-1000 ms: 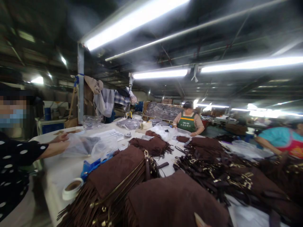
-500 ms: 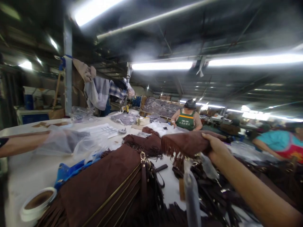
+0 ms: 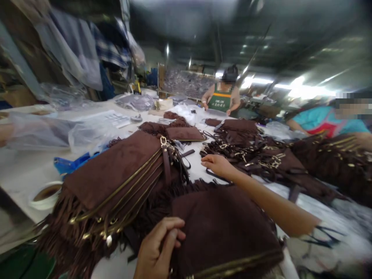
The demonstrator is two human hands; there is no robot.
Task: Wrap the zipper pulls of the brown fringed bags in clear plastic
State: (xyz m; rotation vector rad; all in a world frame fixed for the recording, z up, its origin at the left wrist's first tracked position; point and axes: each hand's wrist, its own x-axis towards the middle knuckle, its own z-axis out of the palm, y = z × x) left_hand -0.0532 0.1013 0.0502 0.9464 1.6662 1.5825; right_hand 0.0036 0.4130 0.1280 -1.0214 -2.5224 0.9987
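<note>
Bright lights (image 3: 302, 93) glow beneath a dim, seemingly metal roof (image 3: 290, 35).

The right arm (image 3: 270, 203) is outstretched, its right hand (image 3: 219, 166) palm-down with fingers loosely bent, while the left hand (image 3: 155, 250) sits nearer, half curled, thumb (image 3: 169, 245) uppermost.

We are seeing a white roll (image 3: 43, 204) lying near the left edge of the white table (image 3: 17, 166), with a crumpled blue item (image 3: 71, 163) just beyond it. Past that, clear plastic (image 3: 43, 131) is spreading out. Clothes (image 3: 77, 48) are hanging at our upper left. We are facing a green-aproned co-worker (image 3: 221, 101) across the table, while someone in turquoise (image 3: 316, 118) is working at our right.
</note>
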